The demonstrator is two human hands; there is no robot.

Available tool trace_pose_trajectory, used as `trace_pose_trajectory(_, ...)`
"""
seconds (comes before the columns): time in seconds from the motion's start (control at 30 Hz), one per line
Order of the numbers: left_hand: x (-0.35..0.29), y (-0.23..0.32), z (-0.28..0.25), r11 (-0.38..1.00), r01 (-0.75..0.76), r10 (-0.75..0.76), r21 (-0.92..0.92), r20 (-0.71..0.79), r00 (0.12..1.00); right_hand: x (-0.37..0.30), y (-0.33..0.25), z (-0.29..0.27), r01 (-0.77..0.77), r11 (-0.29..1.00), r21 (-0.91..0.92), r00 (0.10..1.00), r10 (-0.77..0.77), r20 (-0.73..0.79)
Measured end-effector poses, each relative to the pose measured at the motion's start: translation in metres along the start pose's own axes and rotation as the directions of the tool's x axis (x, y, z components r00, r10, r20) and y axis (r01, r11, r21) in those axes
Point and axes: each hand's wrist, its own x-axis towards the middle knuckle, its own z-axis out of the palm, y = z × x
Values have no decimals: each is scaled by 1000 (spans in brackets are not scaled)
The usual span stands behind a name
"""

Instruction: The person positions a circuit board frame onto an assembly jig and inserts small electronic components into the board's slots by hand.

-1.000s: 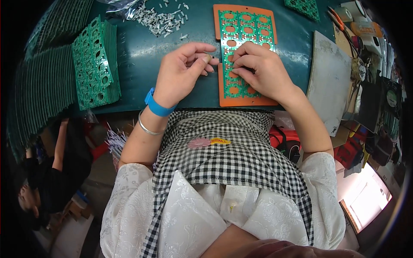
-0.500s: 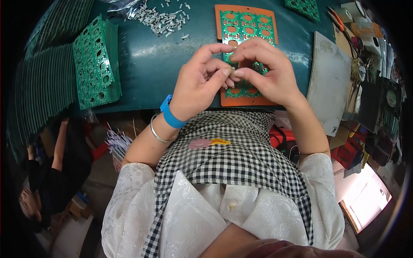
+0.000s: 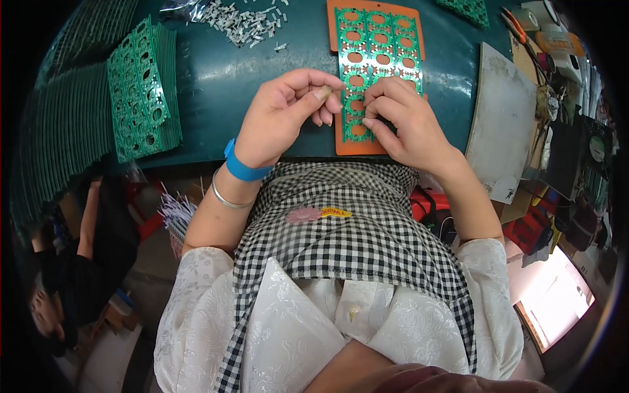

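Note:
A green circuit board panel (image 3: 354, 57) with rows of oval cut-outs lies on an orange tray (image 3: 380, 149). My right hand (image 3: 411, 124) is over the lower part of the panel, thumb and forefinger pinched together close to its surface. Whatever sits between those fingertips is too small or hidden to name. Just left of the panel, my left hand (image 3: 278, 111) hovers with fingers curled and the thumb against the forefinger side; its contents, if any, cannot be made out. A blue band and a silver bangle are on my left wrist.
Small white parts (image 3: 242, 25) lie heaped at the back, beside a clear plastic bag (image 3: 183, 9). Stacked green panels (image 3: 137, 92) stand at left. A grey board (image 3: 501, 121), orange-handled pliers (image 3: 513, 26) and tape rolls (image 3: 541, 13) are at right. Another person (image 3: 78, 255) sits at lower left.
My hands were fingertip to fingertip over the panel. They have parted: the left has drawn away to the left, the right has dropped slightly toward the panel's lower part.

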Motion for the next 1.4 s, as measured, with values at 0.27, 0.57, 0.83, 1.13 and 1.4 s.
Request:
trace_pose_trajectory(0.27, 1, -1, -3, 1000, -2, 2, -2, -23, 1000, -1, 0, 0, -30, 999, 25, 999, 29, 18)
trace_pose_trajectory(0.57, 1, -6, -4, 1000, 7, -7, -3, -26, 1000, 0, 1, 1, -22, 1000, 15, 1000, 22, 17)
trace_pose_trajectory(0.83, 2, -6, -5, 1000, 19, -19, -10, -32, 999, 1, 0, 6, 2, 1000, -24, 1000, -2, 4)
trace_pose_trajectory(1.13, 2, 2, 3, 978, 54, -67, -202, -58, 996, 2, 2, 5, 132, 971, -200, 989, -116, 90)
trace_pose_trajectory(1.4, 3, -9, 16, 805, 146, -131, -576, 68, 989, 27, -16, -6, 115, 993, -38, 956, -121, -266)
